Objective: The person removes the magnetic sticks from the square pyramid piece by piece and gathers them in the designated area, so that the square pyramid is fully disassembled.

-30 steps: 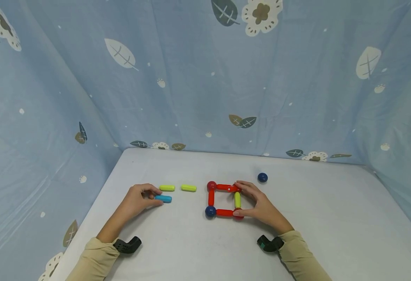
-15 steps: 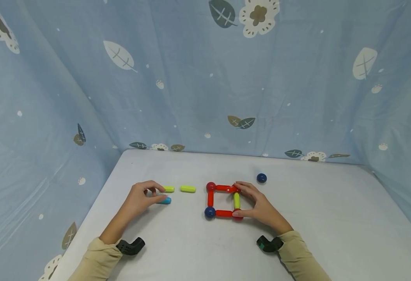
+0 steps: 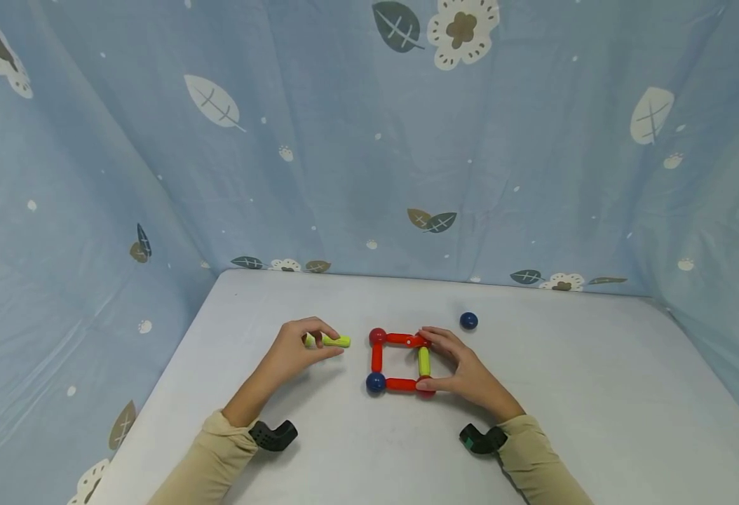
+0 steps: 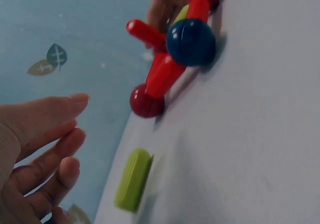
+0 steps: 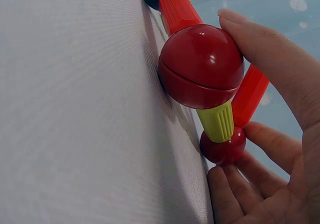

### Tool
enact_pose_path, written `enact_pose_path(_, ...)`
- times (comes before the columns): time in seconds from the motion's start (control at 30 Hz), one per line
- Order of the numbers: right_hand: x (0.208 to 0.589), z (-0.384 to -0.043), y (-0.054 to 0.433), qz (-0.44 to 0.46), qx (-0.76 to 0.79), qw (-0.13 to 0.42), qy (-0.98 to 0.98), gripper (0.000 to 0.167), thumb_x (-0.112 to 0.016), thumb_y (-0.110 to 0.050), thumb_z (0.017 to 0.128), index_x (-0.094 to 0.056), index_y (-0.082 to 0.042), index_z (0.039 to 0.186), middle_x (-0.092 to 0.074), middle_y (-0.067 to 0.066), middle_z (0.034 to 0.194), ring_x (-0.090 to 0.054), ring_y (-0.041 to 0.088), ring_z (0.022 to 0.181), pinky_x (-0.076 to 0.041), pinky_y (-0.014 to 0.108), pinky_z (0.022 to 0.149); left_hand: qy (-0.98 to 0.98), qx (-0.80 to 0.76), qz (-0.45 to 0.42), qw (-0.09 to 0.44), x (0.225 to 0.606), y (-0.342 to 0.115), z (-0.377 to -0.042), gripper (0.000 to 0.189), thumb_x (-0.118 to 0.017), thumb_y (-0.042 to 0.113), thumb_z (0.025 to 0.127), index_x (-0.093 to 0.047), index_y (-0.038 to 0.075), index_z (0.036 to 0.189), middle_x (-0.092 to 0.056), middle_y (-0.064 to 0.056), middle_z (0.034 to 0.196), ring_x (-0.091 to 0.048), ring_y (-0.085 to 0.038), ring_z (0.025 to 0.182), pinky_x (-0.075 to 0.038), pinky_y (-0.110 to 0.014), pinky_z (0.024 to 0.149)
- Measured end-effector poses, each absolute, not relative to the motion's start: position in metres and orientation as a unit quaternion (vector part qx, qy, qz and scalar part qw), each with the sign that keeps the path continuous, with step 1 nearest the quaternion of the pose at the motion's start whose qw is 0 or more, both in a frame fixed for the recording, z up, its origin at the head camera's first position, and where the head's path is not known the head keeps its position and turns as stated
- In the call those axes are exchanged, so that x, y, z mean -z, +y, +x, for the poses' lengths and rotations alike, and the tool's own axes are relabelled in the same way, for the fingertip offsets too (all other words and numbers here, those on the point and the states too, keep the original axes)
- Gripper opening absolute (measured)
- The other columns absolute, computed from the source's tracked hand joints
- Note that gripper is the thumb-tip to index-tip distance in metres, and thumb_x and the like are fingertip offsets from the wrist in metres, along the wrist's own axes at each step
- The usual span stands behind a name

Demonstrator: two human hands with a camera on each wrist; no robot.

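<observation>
A square of magnetic rods and balls [image 3: 401,384] lies on the table. Its sides are red rods and one yellow-green rod [image 3: 424,362]; its corners are red balls and a dark blue ball [image 3: 376,382]. Another red rod [image 4: 145,33] juts upward from it. My right hand [image 3: 464,368] holds the right side, thumb on the near red ball [image 5: 200,66], fingers at the far red ball [image 5: 223,146]. My left hand [image 3: 300,351] hovers over two yellow-green rods, one rod [image 3: 338,341] showing past its fingertips. The left wrist view shows that hand holding nothing. No blue rod is visible.
A loose dark blue ball [image 3: 468,320] sits behind the square, to its right. The white table [image 3: 357,449] meets a blue patterned curtain [image 3: 344,175] at the back and sides. Black wrist cameras hang below both wrists.
My left hand has left the blue rod and moved right, over the yellow-green rods; the blue rod has gone out of sight. My right hand and the square stay put.
</observation>
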State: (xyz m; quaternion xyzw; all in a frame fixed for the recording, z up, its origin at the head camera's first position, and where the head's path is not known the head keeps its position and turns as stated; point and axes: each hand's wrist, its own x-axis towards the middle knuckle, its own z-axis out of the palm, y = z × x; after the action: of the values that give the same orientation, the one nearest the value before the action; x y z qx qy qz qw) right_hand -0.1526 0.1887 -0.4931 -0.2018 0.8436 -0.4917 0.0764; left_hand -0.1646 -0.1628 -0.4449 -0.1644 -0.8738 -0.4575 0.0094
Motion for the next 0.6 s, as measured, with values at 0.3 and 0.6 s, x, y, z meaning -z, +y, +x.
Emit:
enact_pose_path(0.3,0.493,-0.153,0.189,-0.202,0.490,0.074,0.845,0.089,-0.091,-0.035,0.079,-0.048,-0.018,0.155,-0.041,0.001,0.162,-0.044,0.030,0.149,-0.037,0.054,0.118,-0.868,0.455,-0.199,-0.008,0.439,-0.117,-0.166,0.033,-0.087,0.022,0.084,-0.075,0.010,0.112,-0.075,-0.009,0.110,-0.059,-0.016,0.082,-0.045,-0.022,0.065)
enact_pose_path(0.6,0.493,-0.153,0.189,-0.213,0.487,0.069,0.844,0.088,-0.090,-0.034,0.081,-0.047,-0.015,0.155,-0.040,0.003,0.162,-0.045,0.031,0.148,-0.038,0.051,0.119,-0.878,0.426,-0.218,-0.001,0.434,-0.073,-0.165,0.035,-0.086,0.027,0.086,-0.075,0.010,0.115,-0.074,-0.007,0.100,-0.057,-0.015,0.073,-0.044,-0.022,0.061)
